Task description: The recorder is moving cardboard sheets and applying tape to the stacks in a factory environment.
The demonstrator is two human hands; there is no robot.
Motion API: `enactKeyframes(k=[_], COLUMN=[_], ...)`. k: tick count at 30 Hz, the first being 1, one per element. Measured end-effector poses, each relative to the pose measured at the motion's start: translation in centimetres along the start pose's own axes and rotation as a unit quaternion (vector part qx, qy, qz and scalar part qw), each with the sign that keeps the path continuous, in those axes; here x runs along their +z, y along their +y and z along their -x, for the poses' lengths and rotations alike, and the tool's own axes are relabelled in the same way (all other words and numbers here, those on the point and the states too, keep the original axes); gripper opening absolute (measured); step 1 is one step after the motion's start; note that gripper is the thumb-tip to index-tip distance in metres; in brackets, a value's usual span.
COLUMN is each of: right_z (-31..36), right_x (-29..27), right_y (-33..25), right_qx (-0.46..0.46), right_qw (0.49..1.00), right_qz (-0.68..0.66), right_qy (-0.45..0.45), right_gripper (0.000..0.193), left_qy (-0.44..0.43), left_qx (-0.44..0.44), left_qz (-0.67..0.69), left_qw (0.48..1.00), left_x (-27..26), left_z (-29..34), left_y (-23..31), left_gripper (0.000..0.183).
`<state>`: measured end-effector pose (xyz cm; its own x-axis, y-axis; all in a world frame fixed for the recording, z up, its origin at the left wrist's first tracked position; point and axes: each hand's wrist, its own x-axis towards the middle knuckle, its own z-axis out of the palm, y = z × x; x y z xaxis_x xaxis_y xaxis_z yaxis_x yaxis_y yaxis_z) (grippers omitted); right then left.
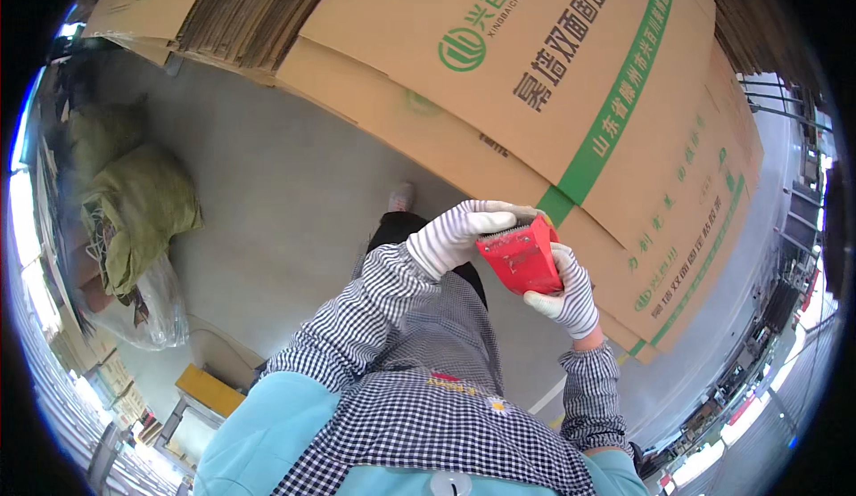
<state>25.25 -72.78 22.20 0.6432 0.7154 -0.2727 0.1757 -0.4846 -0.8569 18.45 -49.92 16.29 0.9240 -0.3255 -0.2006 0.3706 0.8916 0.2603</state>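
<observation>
A red tape dispenser [520, 255] with a toothed cutting edge is held up between both my gloved hands. My left hand [459, 233] in a white knit glove grips its upper left side near the blade. My right hand [568, 295], also gloved, closes around its lower right side. Just behind the dispenser stands a stack of large flat brown cardboard boxes [571, 95] with green stripes and print. My checked sleeves and apron fill the lower middle of the view.
Green sacks [143, 206] and a clear plastic bag [147, 313] lie on the grey floor at left. A yellow low stand [207, 391] sits at lower left. More flattened cardboard [241, 10] is stacked at top left. Shelving and machinery line the right rim.
</observation>
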Motion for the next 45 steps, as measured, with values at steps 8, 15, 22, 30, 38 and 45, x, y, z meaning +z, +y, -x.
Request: enactKeyframes(k=[8, 15, 22, 30, 38, 45], right_z=[-8.0, -12.1, -9.2, 2.7, 1.0, 13.2], right_x=[3.2, 7.4, 6.5, -4.7, 1.1, -3.7], right_y=[-0.1, 3.3, 4.0, 10.7, 17.2, 12.5], right_qx=[0.167, 0.253, 0.159, 0.433, 0.279, 0.318], right_qw=[0.979, 0.893, 0.926, 0.77, 0.698, 0.755], right_qz=[0.096, 0.336, 0.322, 0.447, 0.641, 0.566], right_qy=[-0.061, -0.16, -0.12, -0.136, -0.155, 0.091], right_gripper=[0.059, 0.077, 0.068, 0.055, 0.021, 0.043], left_qy=[0.57, 0.627, 0.617, 0.659, 0.649, 0.722], left_qx=[0.103, 0.148, 0.201, 0.216, 0.304, 0.44], left_qz=[-0.214, -0.696, -0.095, -0.018, -0.1, -0.119], left_qw=[0.786, 0.317, 0.755, 0.721, 0.691, 0.52], left_x=[-11.6, -17.0, -23.1, -25.2, -20.2, -21.7], left_z=[0.1, 2.8, 2.1, 2.6, 0.4, 1.5], left_y=[6.7, 9.5, 10.0, 10.7, 11.0, 11.2], left_gripper=[0.026, 0.056, 0.061, 0.063, 0.055, 0.046])
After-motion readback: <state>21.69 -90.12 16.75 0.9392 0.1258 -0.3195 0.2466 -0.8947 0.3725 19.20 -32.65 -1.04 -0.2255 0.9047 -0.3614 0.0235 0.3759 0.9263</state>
